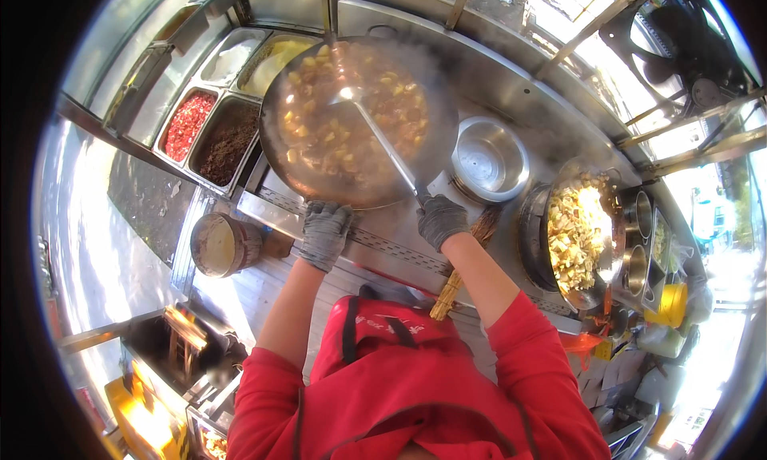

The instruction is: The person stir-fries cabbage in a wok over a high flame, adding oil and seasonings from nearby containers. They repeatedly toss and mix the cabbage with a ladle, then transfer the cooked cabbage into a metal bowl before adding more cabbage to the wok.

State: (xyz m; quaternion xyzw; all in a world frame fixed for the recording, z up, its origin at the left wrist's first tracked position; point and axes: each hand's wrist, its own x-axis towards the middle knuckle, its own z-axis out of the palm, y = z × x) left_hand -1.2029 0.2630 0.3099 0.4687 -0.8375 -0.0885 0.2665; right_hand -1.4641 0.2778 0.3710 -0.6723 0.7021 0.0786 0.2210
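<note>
A large wok [441,100] full of brown stew with yellow chunks steams in front of me. My right hand [442,221], in a grey glove, grips the long handle of a metal ladle [385,141]. The ladle's head rests in the stew near the wok's far left part. My left hand [325,233], gloved as well, is closed at the wok's near edge, and its fingers hide the part it holds. Under my right forearm lies a bamboo wok brush [450,292], crossing the front edge of the steel counter [392,223].
Left of the wok are steel pans of red chopped chili [190,124], dark seasoning [229,141] and white powder [232,57]. A bucket [244,244] stands below them. To the right are stacked steel bowls [490,159] and a second wok with chopped food [576,238].
</note>
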